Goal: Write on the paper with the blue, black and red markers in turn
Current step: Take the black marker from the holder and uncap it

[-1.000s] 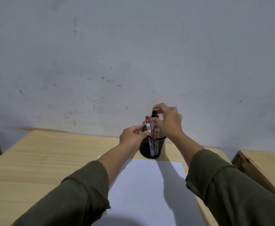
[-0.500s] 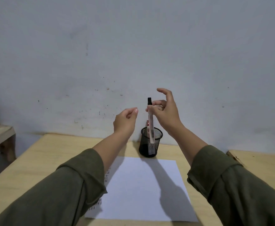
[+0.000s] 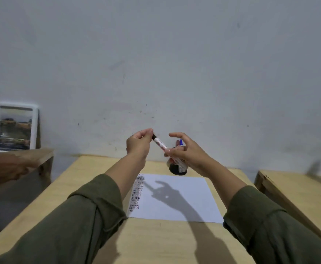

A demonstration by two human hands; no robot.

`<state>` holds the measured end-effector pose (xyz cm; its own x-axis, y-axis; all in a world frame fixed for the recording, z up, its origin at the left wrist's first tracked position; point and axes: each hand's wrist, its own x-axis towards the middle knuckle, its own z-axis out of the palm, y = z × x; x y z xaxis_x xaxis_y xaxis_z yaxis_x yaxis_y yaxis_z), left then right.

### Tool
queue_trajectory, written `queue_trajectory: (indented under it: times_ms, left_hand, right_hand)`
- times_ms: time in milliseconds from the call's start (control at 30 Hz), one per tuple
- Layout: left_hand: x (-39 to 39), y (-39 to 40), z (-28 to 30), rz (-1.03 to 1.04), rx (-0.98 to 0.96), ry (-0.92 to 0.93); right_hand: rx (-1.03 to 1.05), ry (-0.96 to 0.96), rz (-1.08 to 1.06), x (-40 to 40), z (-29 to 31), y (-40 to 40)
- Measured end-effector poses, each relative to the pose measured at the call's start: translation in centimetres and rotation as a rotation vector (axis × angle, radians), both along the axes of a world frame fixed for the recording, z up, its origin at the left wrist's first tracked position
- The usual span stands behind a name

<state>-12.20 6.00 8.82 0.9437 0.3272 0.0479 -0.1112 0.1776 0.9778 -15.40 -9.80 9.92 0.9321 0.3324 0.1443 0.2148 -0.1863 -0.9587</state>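
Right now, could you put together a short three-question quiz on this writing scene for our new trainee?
1. True or false: the black marker is held by both hands above the table.
2. Which hand pinches the marker's black cap end?
A. left hand
B. right hand
C. neither
3. Fill in: the rows of short marks sit along the ____ edge of the paper, as the person sees it.

Key
1. True.
2. A; the right hand grips the barrel lower down, in front of the mesh pen holder, where a blue-capped marker stands.
3. Left.
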Motion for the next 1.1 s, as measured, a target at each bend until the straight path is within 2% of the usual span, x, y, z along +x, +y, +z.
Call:
queue_trajectory:
  times_ms: [133, 267, 400, 567, 700, 1100]
  left_hand:
    - [-1.2, 1.5, -0.6, 0.089, -0.053, 0.067]
    - [-2.4, 1.1, -0.5, 0.073, -0.039, 0.091]
    - [-3.2, -0.1, 0.1, 0.027, -0.006, 0.095]
    - [-3.8, -1.2, 0.4, -0.101, -0.024, 0.064]
    - [-4.0, -1.7, 0.0, -0.281, -0.126, -0.024]
    - [-3.2, -2.8, -0.9, -0.425, -0.255, -0.13]
  right_hand:
    - [0.132, 0.115, 0.092, -1.6, 0.0, -0.3]
    - [0.358, 0.092, 0.076, -2.3, -0.2, -0.4]
    - [0.444, 0.068, 0.009, -2.6, -0.6, -0.4]
    - [0.542, 0.089, -0.043, -2.6, -0.9, -0.4]
    - [0.674, 0.117, -0.096, -2.2, -1.0, -0.3]
    - [0.756, 0.154, -0.076, -1.2, -1.8, 0.4]
